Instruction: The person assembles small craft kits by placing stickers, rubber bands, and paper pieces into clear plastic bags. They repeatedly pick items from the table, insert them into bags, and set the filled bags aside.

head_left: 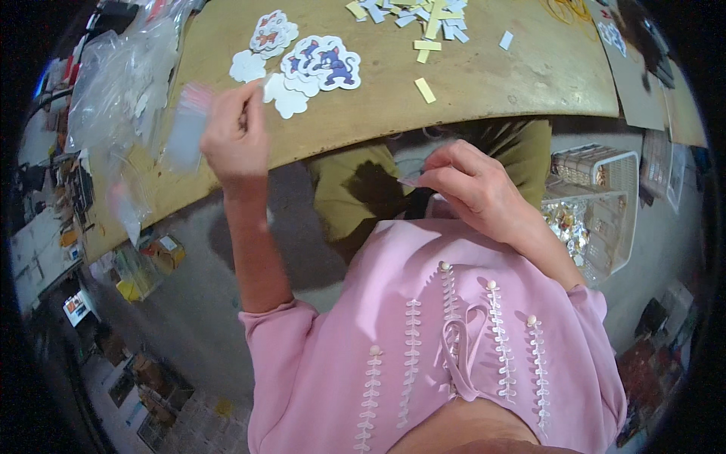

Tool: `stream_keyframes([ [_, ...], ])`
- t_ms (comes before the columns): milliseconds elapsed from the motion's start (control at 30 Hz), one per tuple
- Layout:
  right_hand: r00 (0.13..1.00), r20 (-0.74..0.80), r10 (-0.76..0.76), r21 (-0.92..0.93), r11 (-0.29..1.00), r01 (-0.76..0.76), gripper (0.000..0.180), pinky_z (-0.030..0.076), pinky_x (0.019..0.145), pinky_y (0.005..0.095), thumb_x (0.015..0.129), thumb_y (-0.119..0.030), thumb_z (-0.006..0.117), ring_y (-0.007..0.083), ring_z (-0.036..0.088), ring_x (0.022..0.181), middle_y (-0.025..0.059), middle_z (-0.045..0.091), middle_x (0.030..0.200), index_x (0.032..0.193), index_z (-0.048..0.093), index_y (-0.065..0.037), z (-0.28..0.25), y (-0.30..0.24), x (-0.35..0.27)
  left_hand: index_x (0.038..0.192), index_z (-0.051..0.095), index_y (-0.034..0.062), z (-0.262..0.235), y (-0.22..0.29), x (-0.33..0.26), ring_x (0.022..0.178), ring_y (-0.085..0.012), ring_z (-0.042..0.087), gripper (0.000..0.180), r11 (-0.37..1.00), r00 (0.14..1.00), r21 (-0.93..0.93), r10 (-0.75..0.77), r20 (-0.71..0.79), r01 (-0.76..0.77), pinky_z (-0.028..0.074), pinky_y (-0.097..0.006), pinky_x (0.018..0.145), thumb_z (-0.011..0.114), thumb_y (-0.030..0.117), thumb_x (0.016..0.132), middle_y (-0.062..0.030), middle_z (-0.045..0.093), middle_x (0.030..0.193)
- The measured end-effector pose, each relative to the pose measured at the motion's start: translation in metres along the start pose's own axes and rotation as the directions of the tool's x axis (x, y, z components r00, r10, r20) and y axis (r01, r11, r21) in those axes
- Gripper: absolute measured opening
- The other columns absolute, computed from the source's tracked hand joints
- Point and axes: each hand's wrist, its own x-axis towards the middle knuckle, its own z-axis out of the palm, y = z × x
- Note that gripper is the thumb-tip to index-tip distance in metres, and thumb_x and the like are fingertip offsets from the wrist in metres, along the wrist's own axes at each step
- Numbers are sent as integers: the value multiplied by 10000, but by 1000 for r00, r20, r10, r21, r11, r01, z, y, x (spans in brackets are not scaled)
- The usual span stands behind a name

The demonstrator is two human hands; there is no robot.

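Note:
My left hand (238,140) is closed in a pinch above the table's near edge, with a white-backed cut-out sticker (268,88) at its fingertips. Beside it lie blue cat stickers (333,66), some white side up, and a smaller pile of orange animal stickers (274,34). Over my lap, my right hand (480,185) pinches a small clear zip bag (409,181) with a pinkish edge; most of the bag is hard to make out. A stack of clear zip bags (184,132) with pink tops sits left of my left hand.
Yellow and pale blue paper strips (425,91) are scattered on the wooden table (522,87). Large clear plastic bags (125,91) heap at the left end. A white plastic basket (605,227) with shiny packets stands on the floor at right. Yellow cord (569,10) lies far right.

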Motion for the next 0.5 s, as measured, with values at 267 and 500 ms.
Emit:
stream_keyframes([
  [267, 984, -141, -111, -15, 994, 110, 316, 607, 922, 427, 751, 32, 768, 372, 681, 1183, 193, 670, 1258, 1059, 699, 13, -2, -6, 6, 986, 801, 102, -7, 105, -53, 818, -206, 638, 182, 914, 963, -406, 119, 241, -12, 507, -362, 734, 807, -8, 841, -39, 680, 881],
  [500, 975, -144, -170, -35, 985, 166, 295, 613, 917, 437, 784, -9, 764, 404, 689, 1171, 232, 669, 1291, 1066, 697, 47, 4, -9, 5, 992, 791, 91, 11, 116, -66, 797, -268, 628, 170, 966, 906, -222, 208, 369, -131, 520, -391, 701, 814, 52, 829, -47, 642, 881],
])
